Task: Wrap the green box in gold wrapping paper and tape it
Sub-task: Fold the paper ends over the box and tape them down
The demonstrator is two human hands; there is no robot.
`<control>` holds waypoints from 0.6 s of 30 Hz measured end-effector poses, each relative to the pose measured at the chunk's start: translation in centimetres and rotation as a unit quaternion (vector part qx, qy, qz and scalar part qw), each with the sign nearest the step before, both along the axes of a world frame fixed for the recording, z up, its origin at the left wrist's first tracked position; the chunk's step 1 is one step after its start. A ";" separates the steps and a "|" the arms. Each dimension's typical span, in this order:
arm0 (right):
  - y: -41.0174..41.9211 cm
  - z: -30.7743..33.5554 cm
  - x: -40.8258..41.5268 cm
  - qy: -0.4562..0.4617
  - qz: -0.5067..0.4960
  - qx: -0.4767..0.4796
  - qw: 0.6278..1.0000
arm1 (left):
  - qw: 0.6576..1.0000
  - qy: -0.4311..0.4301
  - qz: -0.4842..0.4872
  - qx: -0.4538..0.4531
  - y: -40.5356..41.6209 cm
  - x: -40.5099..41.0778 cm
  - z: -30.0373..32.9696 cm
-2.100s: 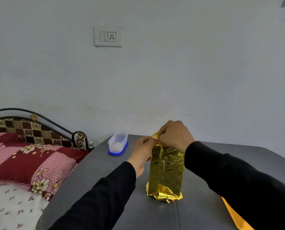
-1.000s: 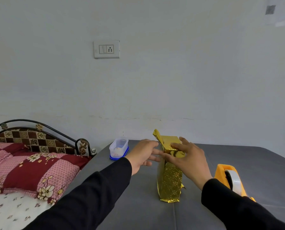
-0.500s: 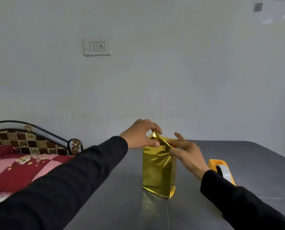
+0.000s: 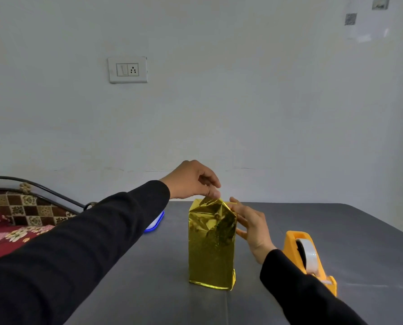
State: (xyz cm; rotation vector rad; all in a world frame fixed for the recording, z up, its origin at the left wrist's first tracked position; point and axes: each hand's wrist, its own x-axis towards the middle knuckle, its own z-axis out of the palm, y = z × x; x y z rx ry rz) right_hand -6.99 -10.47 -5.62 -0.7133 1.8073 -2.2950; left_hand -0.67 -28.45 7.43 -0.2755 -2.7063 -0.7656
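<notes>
Box [image 4: 211,245] stands upright mid-table [image 4: 359,231], sheathed in crinkled, shiny gold foil paper. My left hand [image 4: 193,180] pinches the gathered top flap; my right hand [image 4: 252,227] lies flat, fingers straight, against its right side. Orange plastic tape dispenser [image 4: 309,259] near right, 1 white roll. No legible writing.

The box [image 4: 211,245] stands upright on the table [image 4: 336,231], with the tape dispenser [image 4: 309,259] to its right and a container [image 4: 155,222] behind it to the left. The left hand [image 4: 192,180] is above the box, the right hand [image 4: 252,225] between box and dispenser. A bed [image 4: 20,221] lies left of the table.
</notes>
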 end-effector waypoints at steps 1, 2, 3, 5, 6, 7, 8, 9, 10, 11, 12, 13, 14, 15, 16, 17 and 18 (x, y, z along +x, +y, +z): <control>-0.4 0.1 0.3 -0.009 -0.013 -0.009 1.000 | 1.000 -0.017 0.003 -0.006 -0.3 0.0 0.2; -0.7 0.2 0.5 -0.019 -0.024 -0.018 0.999 | 1.000 -0.027 0.006 -0.008 -0.6 -0.1 0.3; -1.0 0.3 0.7 -0.028 -0.035 -0.026 0.999 | 1.000 -0.029 0.006 -0.001 -0.9 -0.1 0.3; -1.2 0.6 1.0 -0.039 -0.045 -0.034 0.998 | 1.000 -0.020 0.002 0.019 -1.0 -0.2 0.3; -1.3 0.7 1.0 -0.043 -0.050 -0.036 0.997 | 1.000 -0.015 -0.002 0.024 -0.9 -0.2 0.2; -1.3 0.9 1.0 -0.049 -0.057 -0.039 0.996 | 1.000 -0.012 -0.005 0.024 -0.8 -0.2 0.2; -1.3 1.0 0.8 -0.058 -0.066 -0.043 0.995 | 1.000 -0.008 -0.005 0.019 -0.7 -0.3 0.2; -1.3 1.2 0.6 -0.067 -0.071 -0.048 0.994 | 1.000 -0.005 -0.002 0.010 -0.5 -0.4 0.3; -1.3 1.3 0.3 -0.073 -0.072 -0.048 0.994 | 1.000 -0.001 0.004 -0.001 -0.4 -0.6 0.2; -1.4 1.4 0.0 -0.077 -0.071 -0.046 0.993 | 1.000 0.003 0.010 -0.013 -0.2 -0.6 0.2; -1.5 1.5 -0.4 -0.078 -0.069 -0.043 0.994 | 1.000 0.008 0.017 -0.024 -0.1 -0.7 0.2; -1.5 1.6 -0.8 -0.077 -0.067 -0.039 0.994 | 0.999 0.012 0.021 -0.030 0.0 -0.7 0.2; -1.6 1.7 -1.0 -0.078 -0.063 -0.036 0.994 | 0.999 0.016 0.025 -0.030 0.0 -0.6 0.1; -1.6 1.7 -1.3 -0.082 -0.060 -0.035 0.994 | 0.999 0.018 0.028 -0.028 0.1 -0.5 0.2; -1.7 1.6 -1.6 -0.084 -0.059 -0.031 0.994 | 0.999 0.018 0.029 -0.027 0.1 -0.4 0.2; -1.8 1.6 -1.7 -0.084 -0.058 -0.025 0.994 | 0.999 0.017 0.030 -0.028 0.0 -0.3 0.3; -1.8 1.4 -1.9 -0.083 -0.061 -0.020 0.995 | 0.999 0.019 0.032 -0.029 0.0 -0.2 0.4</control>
